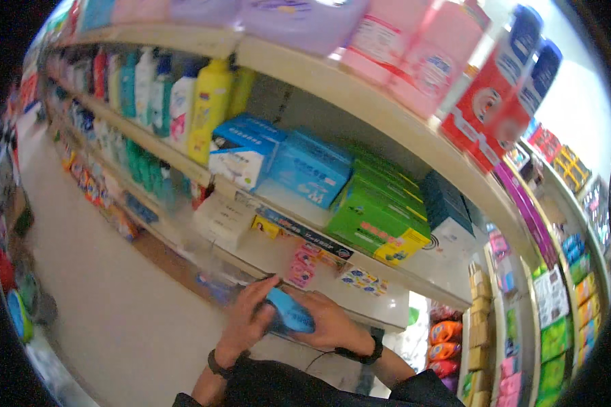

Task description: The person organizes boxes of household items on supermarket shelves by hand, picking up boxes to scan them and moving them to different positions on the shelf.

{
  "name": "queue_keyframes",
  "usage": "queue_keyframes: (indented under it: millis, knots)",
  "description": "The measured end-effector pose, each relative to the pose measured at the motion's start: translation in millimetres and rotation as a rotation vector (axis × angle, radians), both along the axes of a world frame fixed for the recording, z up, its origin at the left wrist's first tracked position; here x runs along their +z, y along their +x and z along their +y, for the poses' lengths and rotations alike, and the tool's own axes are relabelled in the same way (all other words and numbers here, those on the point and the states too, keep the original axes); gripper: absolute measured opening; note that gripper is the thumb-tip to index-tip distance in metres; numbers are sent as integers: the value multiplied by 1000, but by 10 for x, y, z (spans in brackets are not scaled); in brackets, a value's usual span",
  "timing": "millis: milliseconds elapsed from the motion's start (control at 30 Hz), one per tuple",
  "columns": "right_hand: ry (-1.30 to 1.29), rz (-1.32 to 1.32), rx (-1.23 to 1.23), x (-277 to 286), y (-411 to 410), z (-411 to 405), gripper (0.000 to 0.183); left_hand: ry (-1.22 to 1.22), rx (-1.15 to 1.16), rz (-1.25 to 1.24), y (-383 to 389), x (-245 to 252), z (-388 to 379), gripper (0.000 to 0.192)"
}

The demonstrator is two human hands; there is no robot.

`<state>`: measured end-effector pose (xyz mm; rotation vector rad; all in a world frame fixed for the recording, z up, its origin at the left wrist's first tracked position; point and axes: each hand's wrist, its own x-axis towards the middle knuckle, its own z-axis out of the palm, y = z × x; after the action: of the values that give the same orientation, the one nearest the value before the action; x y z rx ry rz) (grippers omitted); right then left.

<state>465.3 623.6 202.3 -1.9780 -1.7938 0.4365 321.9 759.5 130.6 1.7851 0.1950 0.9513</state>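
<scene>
Low in front of my body, both hands are around a rounded blue item (291,311) with dark writing; its exact kind is unclear. My right hand (333,320) grips it from the right. My left hand (247,313) is at its left end, fingers curled about a darker part that is partly hidden and blurred. Each wrist wears a black band. Just beyond my hands is a low shelf (371,308) bearing pink packs (303,264) and white patterned packs (364,281).
Above stand green boxes (379,208), a light-blue box (310,167) and a blue-and-white box (244,152). Yellow pump bottles (210,109) stand left of them. Pink jugs (422,61) and red bottles (494,102) fill the top shelf. An aisle floor (112,305) runs left; more shelving (527,285) stands right.
</scene>
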Motion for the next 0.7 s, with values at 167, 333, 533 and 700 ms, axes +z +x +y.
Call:
queue_keyframes:
  millis: [167,333,533,700]
  knots:
    - [26,-85,113,-247,133,90,80,183,245,127,38,-68,-73,62]
    - [-51,-62,105,-107,61,155,75,-373,-26,-55,-127,-362,-1,58]
    - [-62,159,-38,-73,286,-10,70,-437,-142,-41,-70,-476,46,64]
    - [330,800,-374,-71,135,21,66,-833,-127,-530,403,-642,-403,75]
